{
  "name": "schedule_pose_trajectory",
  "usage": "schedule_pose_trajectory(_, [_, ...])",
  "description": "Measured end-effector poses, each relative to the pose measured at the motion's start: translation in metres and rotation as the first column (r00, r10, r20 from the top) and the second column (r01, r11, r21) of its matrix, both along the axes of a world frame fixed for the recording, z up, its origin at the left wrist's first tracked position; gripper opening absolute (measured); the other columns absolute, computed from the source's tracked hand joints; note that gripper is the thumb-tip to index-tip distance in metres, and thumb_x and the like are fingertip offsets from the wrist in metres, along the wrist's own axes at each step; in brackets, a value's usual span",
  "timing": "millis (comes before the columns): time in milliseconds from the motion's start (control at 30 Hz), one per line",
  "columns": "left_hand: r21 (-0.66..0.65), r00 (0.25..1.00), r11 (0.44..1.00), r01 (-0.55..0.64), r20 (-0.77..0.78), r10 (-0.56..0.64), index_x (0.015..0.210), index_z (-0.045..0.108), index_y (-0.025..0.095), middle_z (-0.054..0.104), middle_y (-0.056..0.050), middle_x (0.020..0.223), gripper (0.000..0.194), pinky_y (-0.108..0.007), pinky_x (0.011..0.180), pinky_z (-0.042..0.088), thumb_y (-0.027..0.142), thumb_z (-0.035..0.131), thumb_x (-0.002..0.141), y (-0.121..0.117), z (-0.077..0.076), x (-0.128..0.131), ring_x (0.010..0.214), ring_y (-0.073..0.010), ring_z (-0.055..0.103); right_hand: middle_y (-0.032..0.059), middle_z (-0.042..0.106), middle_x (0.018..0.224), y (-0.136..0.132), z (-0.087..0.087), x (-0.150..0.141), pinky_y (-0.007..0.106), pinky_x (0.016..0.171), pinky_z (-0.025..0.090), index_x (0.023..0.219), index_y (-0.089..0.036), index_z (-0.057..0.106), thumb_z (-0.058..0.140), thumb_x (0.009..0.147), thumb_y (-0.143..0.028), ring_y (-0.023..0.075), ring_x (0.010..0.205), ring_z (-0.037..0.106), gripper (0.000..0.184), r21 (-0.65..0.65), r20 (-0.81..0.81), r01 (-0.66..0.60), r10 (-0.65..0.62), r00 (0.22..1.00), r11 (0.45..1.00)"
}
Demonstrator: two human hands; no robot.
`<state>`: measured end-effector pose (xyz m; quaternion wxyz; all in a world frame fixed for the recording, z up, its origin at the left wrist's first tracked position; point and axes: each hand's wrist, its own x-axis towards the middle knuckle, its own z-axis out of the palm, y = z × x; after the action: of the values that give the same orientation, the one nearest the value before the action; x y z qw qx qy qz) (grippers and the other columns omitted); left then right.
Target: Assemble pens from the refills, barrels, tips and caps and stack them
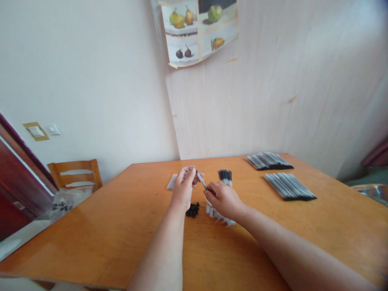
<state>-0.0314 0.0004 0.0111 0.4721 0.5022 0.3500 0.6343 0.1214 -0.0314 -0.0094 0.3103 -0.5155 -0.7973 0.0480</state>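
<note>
A pen (201, 180) with a clear barrel and dark ends is held between my two hands, tilted, above the table's middle. My left hand (184, 182) pinches its upper end. The fingers of my right hand (224, 198) are closed round the lower end. Under and beside my right hand lie white caps or tubes (224, 220), partly hidden. Just behind it is a bundle of black-tipped refills or pens (225, 175). Small black parts (193, 209) are heaped beside my left wrist. Thin whitish sticks (171, 182) lie past my left hand, partly covered by it.
Two rows of pens, a far one (268, 161) and a nearer one (290, 186), lie at the right of the wooden table (106, 230). A chair (75, 171) and a plastic bag (71, 200) with black pieces are at the left. The wall stands behind the table.
</note>
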Motion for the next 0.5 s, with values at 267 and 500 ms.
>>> schedule_pose_trajectory(267, [-0.024, 0.997, 1.0, -0.006, 0.075, 0.008, 0.084, 0.058, 0.017, 0.073, -0.007, 0.079, 0.035, -0.024, 0.061, 0.043, 0.045, 0.075, 0.072, 0.0023, -0.001, -0.003, 0.071, -0.016, 0.068, 0.0047, 0.062, 0.071, -0.0029, 0.0023, -0.0009, 0.028, 0.06, 0.024, 0.075, -0.019, 0.057, 0.047, 0.093, -0.034, 0.016, 0.071, 0.053, 0.025, 0.059, 0.069, -0.013, 0.009, 0.998, 0.998])
schedule_pose_trajectory(500, [-0.056, 0.99, 0.994, 0.089, 0.113, -0.082, 0.088, 0.062, 0.015, 0.074, -0.011, 0.089, 0.029, -0.028, 0.071, 0.046, 0.039, 0.072, 0.076, 0.004, -0.0016, -0.0082, 0.082, -0.0191, 0.07, 0.0022, 0.058, 0.07, 0.0026, -0.0032, 0.0001, 0.026, 0.062, 0.03, 0.073, -0.019, 0.051, 0.044, 0.094, -0.034, 0.0139, 0.068, 0.051, 0.027, -0.033, -0.104, -0.139, 0.135, 0.985, 0.99])
